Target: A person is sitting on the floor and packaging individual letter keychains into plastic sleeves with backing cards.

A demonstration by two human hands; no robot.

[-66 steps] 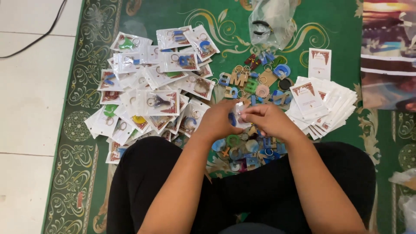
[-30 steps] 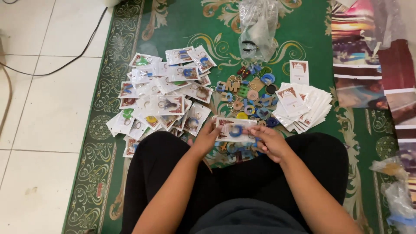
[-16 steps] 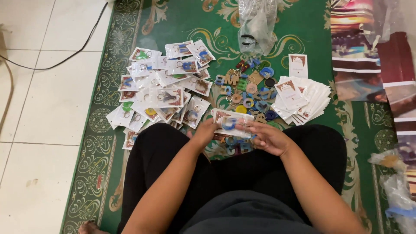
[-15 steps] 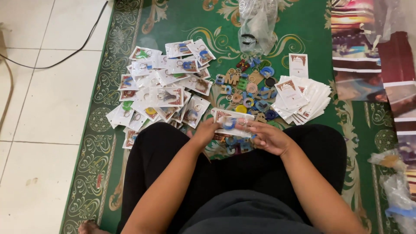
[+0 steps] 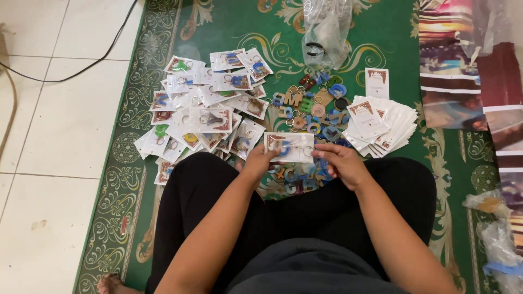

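I sit cross-legged on a green patterned rug (image 5: 218, 32). Both hands hold one clear packet (image 5: 289, 146) with a printed card and a blue keyring inside, level above my knees. My left hand (image 5: 260, 162) grips its left edge, my right hand (image 5: 340, 163) its right edge. Loose letter-shaped keyrings (image 5: 313, 109) in wood, blue and other colours lie just beyond the packet. To their left spreads a heap of filled packets (image 5: 204, 111). On the right lies a fanned stack of white cards in sleeves (image 5: 381, 125).
A clear plastic bag (image 5: 326, 27) stands at the rug's far edge. White floor tiles with a black cable (image 5: 81, 65) lie to the left. Printed sheets (image 5: 463, 81) and crumpled plastic (image 5: 498, 239) lie along the right side.
The packet went from upright between my fingertips to flat and level across both hands. The view has shifted; the heaps on the rug stay put.
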